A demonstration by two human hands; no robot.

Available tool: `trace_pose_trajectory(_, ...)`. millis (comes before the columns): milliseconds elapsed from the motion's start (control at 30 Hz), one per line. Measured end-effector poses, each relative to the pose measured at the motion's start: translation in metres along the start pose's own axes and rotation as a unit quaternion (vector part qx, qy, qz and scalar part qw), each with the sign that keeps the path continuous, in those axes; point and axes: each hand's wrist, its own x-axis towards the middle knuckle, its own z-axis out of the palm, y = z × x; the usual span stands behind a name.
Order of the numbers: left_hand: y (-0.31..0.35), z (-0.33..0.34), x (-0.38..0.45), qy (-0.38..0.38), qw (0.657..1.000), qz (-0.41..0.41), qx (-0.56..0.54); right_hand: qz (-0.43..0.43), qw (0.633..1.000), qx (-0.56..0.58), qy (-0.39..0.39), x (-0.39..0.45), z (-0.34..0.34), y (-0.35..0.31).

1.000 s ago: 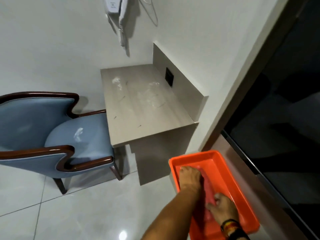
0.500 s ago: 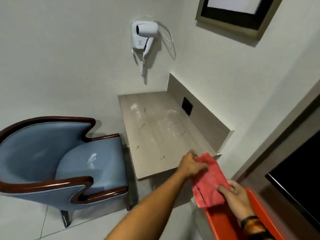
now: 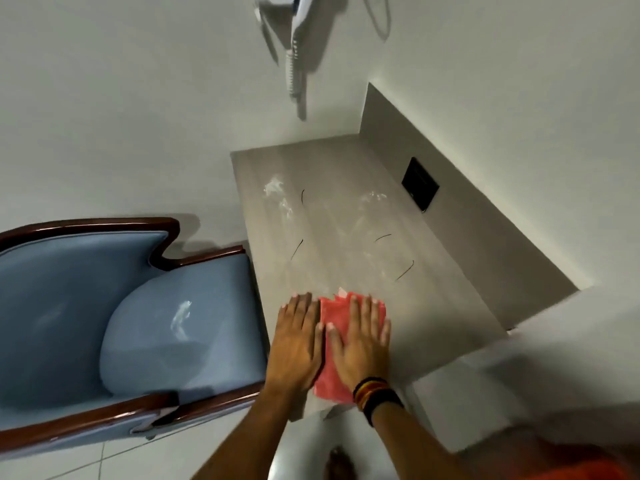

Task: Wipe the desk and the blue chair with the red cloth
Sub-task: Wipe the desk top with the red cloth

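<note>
Both palms flat, fingers spread: my left hand (image 3: 297,344) and right hand (image 3: 360,344) press the red cloth (image 3: 331,370) on the bench (image 3: 346,244) front edge, beside the blue chair (image 3: 145,334).

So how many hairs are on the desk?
4 visible: one far left by the white smear, one mid-left, one mid-right, one right nearer the back panel. The cloth and hands may hide more on the desk.
</note>
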Motion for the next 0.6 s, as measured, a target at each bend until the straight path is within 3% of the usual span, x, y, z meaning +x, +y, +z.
trace_pose_trajectory(100,-0.011,0.021,0.015,0.042,0.999,0.016,0.014,-0.024,0.997,-0.067,0.013,0.041,0.029,-0.001)
trace_pose_trajectory(233,-0.011,0.016,0.036,0.078,0.996,0.029,0.020,-0.042,0.997,-0.069,0.008,0.141,0.014,-0.011)
trace_pose_trajectory(367,-0.016,0.025,0.037,0.069,0.994,0.067,0.061,-0.103,0.992,-0.077,0.001,0.208,0.006,-0.018)
trace_pose_trajectory(433,-0.015,0.026,0.036,0.060,0.994,0.068,0.062,-0.117,0.990,-0.078,-0.007,0.188,0.007,-0.016)
trace_pose_trajectory(600,-0.016,0.023,0.039,0.052,0.996,0.055,0.041,-0.115,0.988,-0.101,0.004,0.049,0.022,0.010)
